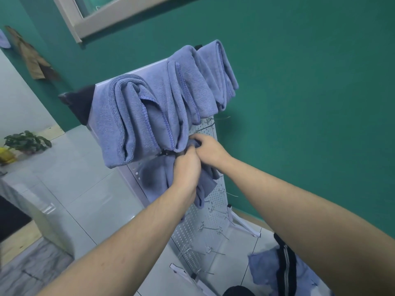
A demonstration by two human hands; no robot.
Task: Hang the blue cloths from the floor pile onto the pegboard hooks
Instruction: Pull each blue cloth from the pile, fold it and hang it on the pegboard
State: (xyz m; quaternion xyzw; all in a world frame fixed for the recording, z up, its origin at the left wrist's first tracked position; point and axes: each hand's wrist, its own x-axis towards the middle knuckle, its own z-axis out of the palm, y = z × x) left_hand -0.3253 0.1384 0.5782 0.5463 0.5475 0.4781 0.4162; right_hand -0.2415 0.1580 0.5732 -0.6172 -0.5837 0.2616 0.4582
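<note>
Head view showed three cloths [162,99] already draped over the board [205,223] top at centre frame. Both hands, left [186,169] and right [208,149], pinched a fourth cloth [158,178] at a hook just below them. More blue cloth [265,268] lay on the floor, lower right, so work remained, with several hooks [213,251] bare.

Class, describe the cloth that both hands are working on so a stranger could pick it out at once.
Find the white pegboard standing against the green wall. Below the big folded blue towels draped over its top, one smaller blue cloth hangs at mid-board. Unlike its neighbours, it is bunched and gripped by the left hand and right hand.
</note>
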